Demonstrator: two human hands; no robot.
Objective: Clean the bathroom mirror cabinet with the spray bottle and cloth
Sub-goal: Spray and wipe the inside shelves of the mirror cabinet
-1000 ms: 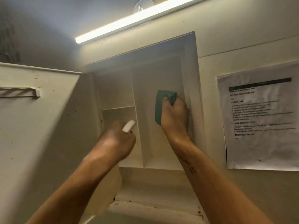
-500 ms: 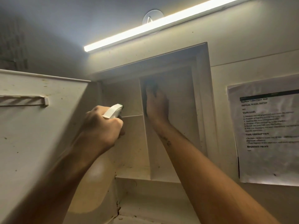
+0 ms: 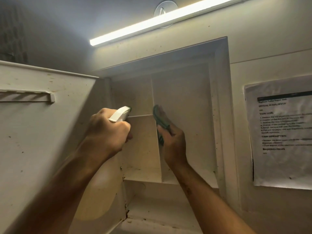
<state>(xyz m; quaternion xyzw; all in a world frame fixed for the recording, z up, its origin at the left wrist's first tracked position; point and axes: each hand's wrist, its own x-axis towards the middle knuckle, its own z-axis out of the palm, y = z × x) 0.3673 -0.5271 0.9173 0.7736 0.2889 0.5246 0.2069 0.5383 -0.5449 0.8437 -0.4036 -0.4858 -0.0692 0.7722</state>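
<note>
The white wall cabinet [image 3: 221, 102] stands open, its door [image 3: 42, 132] swung out to the left. Inside, a vertical divider [image 3: 156, 146] splits it, with a small shelf in the left half. My left hand [image 3: 108, 134] grips the spray bottle [image 3: 120, 113] by its white trigger head, nozzle aimed into the left compartment; the translucent bottle body hangs blurred below my wrist. My right hand [image 3: 173, 142] presses a green cloth [image 3: 159, 120] against the right face of the divider, in the right compartment.
A lit tube lamp [image 3: 160, 19] runs above the cabinet. A printed paper sheet [image 3: 280, 132] is stuck on the wall at the right. A small rail [image 3: 27, 97] sits on the inside of the door. Grime marks the lower cabinet edge.
My right hand with the cloth has come down from the top of the right compartment to mid-height along the divider. My left hand with the bottle has shifted right, nearer the shelf.
</note>
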